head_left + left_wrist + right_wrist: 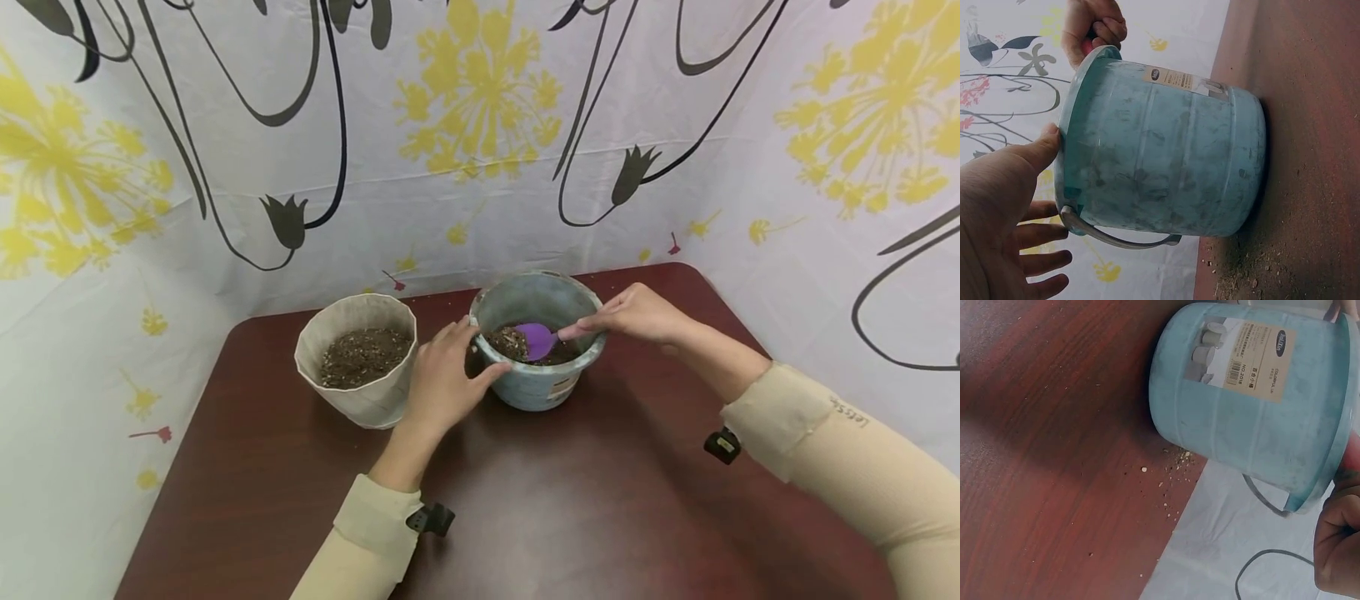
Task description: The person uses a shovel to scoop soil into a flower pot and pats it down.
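Note:
A blue bucket (534, 387) with a side handle (1125, 241) and a paper label (1244, 359) stands upright on the table, dark soil in its bottom. My right hand (637, 314) reaches over its right rim and grips the pinkish handle of a small trowel. The trowel's purple blade (537, 341) is inside the bucket with a heap of soil (507, 342) at its tip. On the opposite side, my left hand (444, 375) rests at the bucket's rim, thumb against the edge and fingers spread out fairly straight near the handle's joint (1067, 215).
Left of the bucket stands a whitish pot (375, 403) partly filled with dark soil, close behind the left hand. Crumbs of soil (1179, 462) lie scattered on the dark red table (570, 500). A patterned cloth (465, 225) hangs right behind the table's back edge.

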Tool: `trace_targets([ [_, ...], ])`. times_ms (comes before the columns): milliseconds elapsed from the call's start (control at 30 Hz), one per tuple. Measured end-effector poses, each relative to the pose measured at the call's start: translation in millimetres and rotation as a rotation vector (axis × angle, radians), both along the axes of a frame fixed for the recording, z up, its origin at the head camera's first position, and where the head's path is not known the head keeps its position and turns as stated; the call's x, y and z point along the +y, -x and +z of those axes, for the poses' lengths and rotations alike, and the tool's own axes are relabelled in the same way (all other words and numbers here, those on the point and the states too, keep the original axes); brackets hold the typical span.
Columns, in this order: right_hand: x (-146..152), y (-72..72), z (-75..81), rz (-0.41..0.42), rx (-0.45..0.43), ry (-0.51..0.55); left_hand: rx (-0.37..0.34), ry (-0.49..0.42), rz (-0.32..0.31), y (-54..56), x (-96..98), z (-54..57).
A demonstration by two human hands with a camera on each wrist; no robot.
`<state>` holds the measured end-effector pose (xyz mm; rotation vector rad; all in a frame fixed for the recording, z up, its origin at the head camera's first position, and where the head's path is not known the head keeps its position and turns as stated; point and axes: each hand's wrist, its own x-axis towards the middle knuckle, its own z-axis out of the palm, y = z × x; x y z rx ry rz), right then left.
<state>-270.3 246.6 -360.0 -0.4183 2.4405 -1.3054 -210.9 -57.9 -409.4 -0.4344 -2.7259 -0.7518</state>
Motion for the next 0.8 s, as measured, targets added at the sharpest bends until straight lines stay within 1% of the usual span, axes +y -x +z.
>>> trace_targets([
  [133,4.3,0.0,-1.5,-0.016,-0.048,0.076,0.022,0.015,0.004,-0.8,-0.9,0.1],
  [233,6.9,-0.6,-3.1,-0.031,-0.067,0.106,0.052,0.021,0.002,-0.8,-1.6,-0.2],
  [333,8.8,-1.6,-4.5,-0.045,-0.067,0.103,0.068,0.020,-0.003,-0.8,-1.9,-0.2],
  [467,10.9,-2.1,-6.4,-0.077,-0.078,0.116,0.070,0.015,-0.008,-0.9,-2.3,-0.3],
  [600,13.6,-2.8,-7.5,-0.103,-0.098,0.175,0.080,0.011,-0.010,-0.4,-2.8,-1.1],
  [800,18.0,-3.7,-7.6,-0.131,-0.086,0.228,0.101,0.002,-0.013,1.0,-3.7,-2.2],
])
